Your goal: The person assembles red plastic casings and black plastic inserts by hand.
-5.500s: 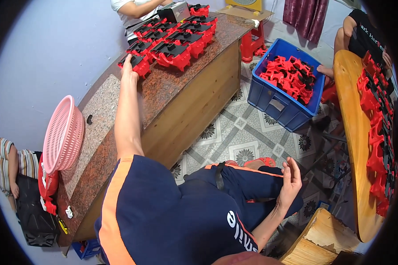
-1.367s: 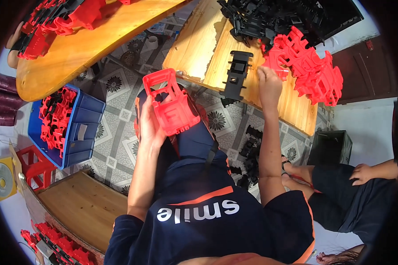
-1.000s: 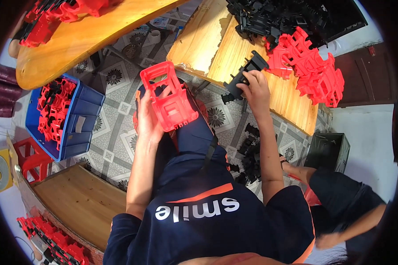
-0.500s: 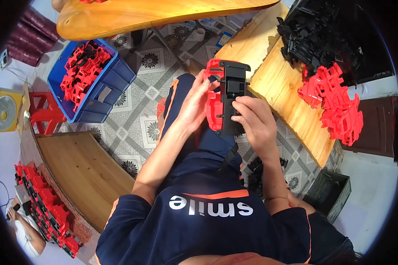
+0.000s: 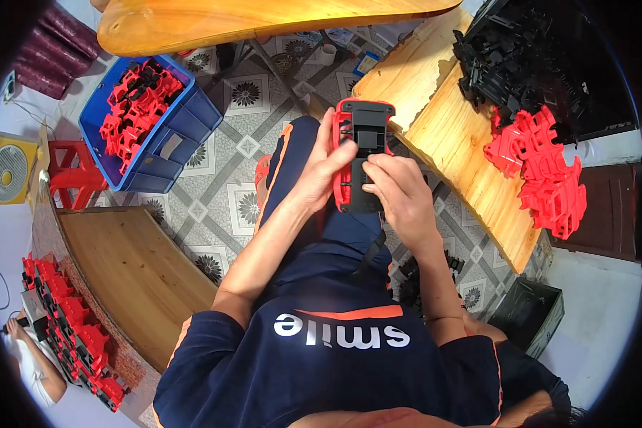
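Note:
Above my lap, my left hand (image 5: 319,175) grips a red plastic shell (image 5: 344,187) from its left side, the thumb reaching over the front. My right hand (image 5: 404,191) pinches the lower middle of a black plastic plate (image 5: 372,115) with a raised square block at its centre. The plate lies over the shell, and a red rim shows along its left side and top edge. From this angle I cannot tell whether the two are locked together. My right fingertips partly hide the plate's middle.
On the right, a wooden board (image 5: 471,153) bears stacked red shells (image 5: 538,167) and a pile of black parts (image 5: 503,60). A blue crate (image 5: 185,132) holds red and black pieces. More red-black pieces (image 5: 75,321) line the left table, near another person's arm (image 5: 46,367).
The black plate now sits closer over the red shell, with less red showing. My left thumb has come across onto the front, and my right hand has shifted slightly left.

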`<control>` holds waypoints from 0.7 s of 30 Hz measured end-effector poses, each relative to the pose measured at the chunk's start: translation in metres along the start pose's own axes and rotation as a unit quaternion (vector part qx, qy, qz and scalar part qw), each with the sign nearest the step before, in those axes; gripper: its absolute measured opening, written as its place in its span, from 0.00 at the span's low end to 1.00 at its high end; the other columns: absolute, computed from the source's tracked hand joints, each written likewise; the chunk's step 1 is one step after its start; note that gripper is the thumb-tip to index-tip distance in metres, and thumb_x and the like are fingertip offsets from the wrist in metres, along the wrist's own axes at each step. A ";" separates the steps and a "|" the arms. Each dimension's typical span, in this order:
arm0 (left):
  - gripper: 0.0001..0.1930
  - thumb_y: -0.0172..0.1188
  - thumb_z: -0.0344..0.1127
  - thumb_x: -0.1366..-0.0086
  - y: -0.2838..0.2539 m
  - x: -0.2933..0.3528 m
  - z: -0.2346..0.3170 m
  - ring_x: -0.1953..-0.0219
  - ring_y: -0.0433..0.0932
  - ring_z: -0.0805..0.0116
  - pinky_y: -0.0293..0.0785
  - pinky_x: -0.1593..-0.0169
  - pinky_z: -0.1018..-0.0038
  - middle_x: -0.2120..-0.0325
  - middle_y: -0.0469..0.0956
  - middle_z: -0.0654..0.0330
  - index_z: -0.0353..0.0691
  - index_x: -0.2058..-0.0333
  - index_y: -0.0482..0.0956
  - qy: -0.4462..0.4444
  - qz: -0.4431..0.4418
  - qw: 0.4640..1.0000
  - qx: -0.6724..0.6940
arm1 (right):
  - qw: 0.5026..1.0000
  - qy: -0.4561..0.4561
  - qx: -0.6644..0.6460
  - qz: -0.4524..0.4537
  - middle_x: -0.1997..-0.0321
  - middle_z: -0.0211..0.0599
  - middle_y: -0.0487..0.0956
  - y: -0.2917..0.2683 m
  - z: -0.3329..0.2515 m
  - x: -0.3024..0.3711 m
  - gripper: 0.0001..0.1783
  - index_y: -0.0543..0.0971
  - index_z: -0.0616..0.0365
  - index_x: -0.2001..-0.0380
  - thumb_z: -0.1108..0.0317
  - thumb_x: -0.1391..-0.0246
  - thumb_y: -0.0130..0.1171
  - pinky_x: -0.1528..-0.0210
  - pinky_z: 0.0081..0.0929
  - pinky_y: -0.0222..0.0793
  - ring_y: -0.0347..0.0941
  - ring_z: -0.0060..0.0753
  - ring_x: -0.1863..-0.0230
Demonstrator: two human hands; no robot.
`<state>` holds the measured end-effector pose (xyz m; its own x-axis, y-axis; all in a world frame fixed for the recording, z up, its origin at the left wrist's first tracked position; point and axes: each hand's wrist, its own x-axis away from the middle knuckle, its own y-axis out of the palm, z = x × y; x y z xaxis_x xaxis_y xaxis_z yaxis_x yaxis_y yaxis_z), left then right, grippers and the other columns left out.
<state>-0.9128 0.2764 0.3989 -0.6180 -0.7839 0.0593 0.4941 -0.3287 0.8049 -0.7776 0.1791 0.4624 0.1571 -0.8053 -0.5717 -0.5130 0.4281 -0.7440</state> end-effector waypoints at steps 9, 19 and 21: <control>0.41 0.56 0.41 0.33 0.015 -0.010 0.003 0.37 0.64 0.64 0.63 0.37 0.71 0.38 0.62 0.52 0.41 0.30 0.42 0.012 0.001 0.986 -0.166 | 0.825 0.302 -0.458 0.135 0.54 0.40 0.79 0.039 0.045 -0.033 0.24 0.70 0.70 0.45 0.73 0.44 0.63 0.48 0.26 0.70 0.75 0.30 0.52; 0.46 0.59 0.36 0.34 0.025 0.017 0.050 0.40 0.66 0.69 0.64 0.38 0.69 0.41 0.65 0.52 0.41 0.30 0.34 0.161 0.093 0.970 -0.156 | 0.779 0.183 -0.594 -0.085 0.29 0.46 0.57 0.024 0.012 -0.030 0.49 0.45 0.69 0.30 0.71 0.45 0.65 0.31 0.35 0.52 0.56 0.36 0.30; 0.57 0.64 0.32 0.40 0.027 0.037 0.056 0.39 0.65 0.64 0.62 0.37 0.67 0.39 0.61 0.49 0.41 0.31 0.22 0.276 0.054 0.906 -0.316 | 0.794 0.211 -0.568 -0.047 0.36 0.44 0.67 0.035 -0.004 -0.028 0.43 0.54 0.69 0.32 0.75 0.47 0.65 0.36 0.30 0.61 0.66 0.31 0.38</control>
<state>-0.9568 0.2681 0.4562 -0.2315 -0.9157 -0.3284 0.8927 -0.3342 0.3024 -0.8030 0.2152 0.4536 0.0671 -0.9800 -0.1875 -0.9837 -0.0963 0.1516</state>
